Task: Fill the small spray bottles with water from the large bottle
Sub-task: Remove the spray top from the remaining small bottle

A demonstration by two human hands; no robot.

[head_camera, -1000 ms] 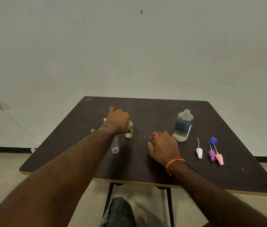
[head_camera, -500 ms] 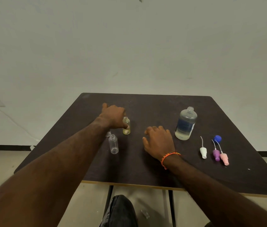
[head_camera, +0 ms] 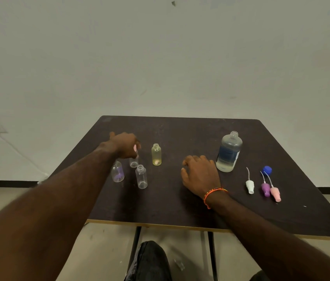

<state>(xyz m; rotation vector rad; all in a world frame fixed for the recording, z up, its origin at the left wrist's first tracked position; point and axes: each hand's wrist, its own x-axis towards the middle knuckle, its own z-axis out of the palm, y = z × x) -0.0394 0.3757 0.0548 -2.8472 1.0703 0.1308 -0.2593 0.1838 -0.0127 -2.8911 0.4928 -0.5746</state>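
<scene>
- The large bottle [head_camera: 229,152] stood upright and uncapped on the right half of the dark table [head_camera: 180,207], with a dark label on its side and pale liquid low in its base.
- Its blue cap [head_camera: 267,170] lay just right of it, near three loose spray tops: a white one [head_camera: 250,185], a purple one [head_camera: 265,189] and a pink one [head_camera: 275,193], side by side with their thin tubes pointing away from the person.
- Four small bottles stood open on the left half of the table, well apart from the large one.
- The yellow bottle [head_camera: 156,154] stood alone, nearest the table's middle, with nothing touching it.
- A clear bottle [head_camera: 141,176] stood nearer the person, and a purple-tinted bottle [head_camera: 117,171] stood just left of it, partly behind the left forearm.
- A fourth small bottle [head_camera: 134,162] stood between them and farther back; only its lower part showed under the left hand.
- The left hand [head_camera: 124,145] was over that fourth bottle, fingers curled downward around its top; something pink showed at the fingertips, too blurred to tell apart.
- The right hand [head_camera: 199,175] rested palm down on the table between the yellow bottle and the large bottle, fingers loosely spread and holding nothing, close to the large bottle's base but apart from it.
- An orange bracelet [head_camera: 213,193] circled the right wrist.
- A dark trouser knee [head_camera: 150,260] showed below the table's near edge.
</scene>
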